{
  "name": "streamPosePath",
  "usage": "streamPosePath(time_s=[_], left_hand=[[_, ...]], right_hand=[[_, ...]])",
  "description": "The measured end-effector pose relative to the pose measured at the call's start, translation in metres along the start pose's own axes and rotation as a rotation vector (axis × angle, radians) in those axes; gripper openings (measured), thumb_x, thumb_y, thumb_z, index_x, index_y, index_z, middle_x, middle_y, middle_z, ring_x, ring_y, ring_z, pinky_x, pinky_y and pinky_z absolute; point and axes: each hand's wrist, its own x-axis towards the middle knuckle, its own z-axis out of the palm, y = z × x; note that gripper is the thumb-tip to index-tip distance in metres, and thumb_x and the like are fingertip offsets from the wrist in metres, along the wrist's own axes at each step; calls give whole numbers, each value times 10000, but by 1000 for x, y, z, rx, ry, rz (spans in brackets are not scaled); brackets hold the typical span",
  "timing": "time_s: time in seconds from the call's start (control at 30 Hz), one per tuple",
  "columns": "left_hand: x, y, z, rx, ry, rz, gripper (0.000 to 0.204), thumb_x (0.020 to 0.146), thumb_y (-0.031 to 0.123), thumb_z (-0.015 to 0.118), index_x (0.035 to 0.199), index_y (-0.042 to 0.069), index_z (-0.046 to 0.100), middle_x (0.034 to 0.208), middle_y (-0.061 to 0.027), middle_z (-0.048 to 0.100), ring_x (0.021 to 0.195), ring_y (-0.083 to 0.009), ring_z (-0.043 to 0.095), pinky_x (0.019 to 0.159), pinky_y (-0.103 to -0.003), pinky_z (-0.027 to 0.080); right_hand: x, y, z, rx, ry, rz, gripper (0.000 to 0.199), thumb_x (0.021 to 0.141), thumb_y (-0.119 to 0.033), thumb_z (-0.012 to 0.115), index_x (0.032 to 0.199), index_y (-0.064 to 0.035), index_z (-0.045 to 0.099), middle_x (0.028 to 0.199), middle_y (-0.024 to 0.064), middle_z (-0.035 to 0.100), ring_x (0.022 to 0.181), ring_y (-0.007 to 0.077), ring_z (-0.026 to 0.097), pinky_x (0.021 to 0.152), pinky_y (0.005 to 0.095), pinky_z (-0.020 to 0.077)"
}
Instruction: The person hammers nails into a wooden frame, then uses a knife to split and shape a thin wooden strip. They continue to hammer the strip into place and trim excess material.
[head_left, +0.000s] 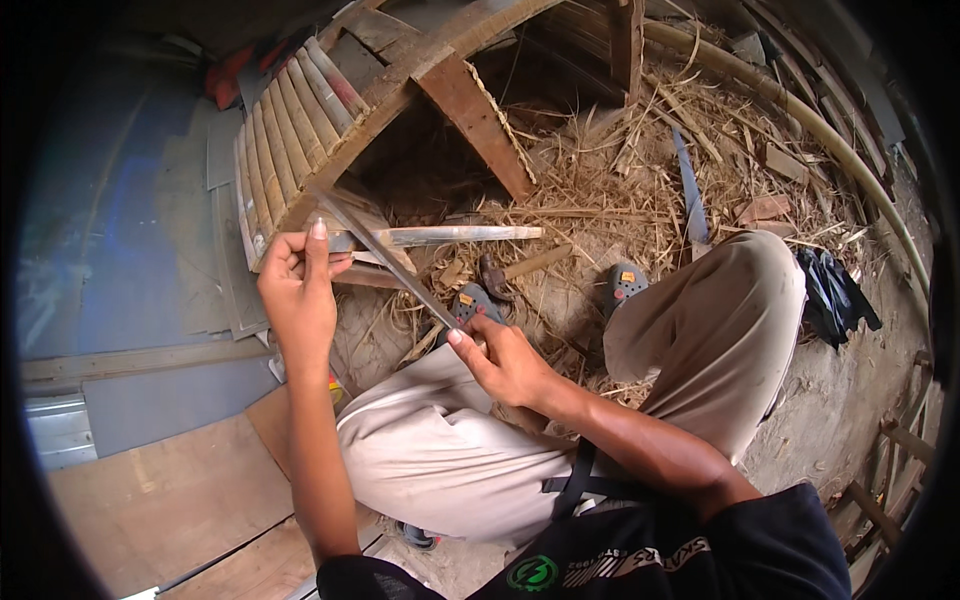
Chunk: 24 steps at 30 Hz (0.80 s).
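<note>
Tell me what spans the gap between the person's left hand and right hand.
In the head view, a thin bamboo strip runs diagonally between them: the left hand pinches it near its upper end and the right hand grips its lower end.

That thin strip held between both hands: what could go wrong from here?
1. The strip spans from the left hand to the right hand; a thin edge may cut or splinter bare fingers if it slips.
2. It looks slender, so bending could snap it.
3. A long blade lies loose among the shavings near the sandalled feet; stepping there might cause injury.
</note>
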Motion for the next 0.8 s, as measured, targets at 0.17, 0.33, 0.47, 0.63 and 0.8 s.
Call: streamPosePath(time_s=[0.17,0.33,0.47,0.63,0.8], left_hand=[[2,1,-6,14,44,-51,265,1001,184,613,865,-36,560,782,-78,612,692,-150,673,671,-278,605],[15,6,-7,45,11,-109,281,994,221,626,865,-20,561,791,-105,635,737,-202,712,688,-299,613],[8,6,-6,69,28,-109,248,1002,161,600,867,-44,560,786,-110,645,731,-203,719,661,-290,609],[9,10,-10,62,28,-162,259,1003,174,600,863,-41,561,774,-107,644,727,-210,723,643,-286,603],[15,5,-11,119,13,-126,290,1002,218,608,860,-32,565,767,-108,646,718,-213,724,634,-284,598]], right_hand=[[19,19,-18,466,255,764,608,1022,-539,436,687,-37,509,575,70,542,447,204,559,430,367,459],[14,16,-6,272,6,448,646,1022,-549,421,940,59,624,627,114,611,520,223,609,540,399,502],[3,9,4,9,-94,200,614,1021,-549,433,981,42,595,639,112,599,556,216,597,590,403,488],[1,8,-8,352,268,725,605,1029,-561,399,856,9,503,595,57,512,471,173,533,434,335,465],[-16,-3,-1,149,-44,156,499,1038,-465,475,849,-8,543,615,20,513,491,131,500,444,311,433]])
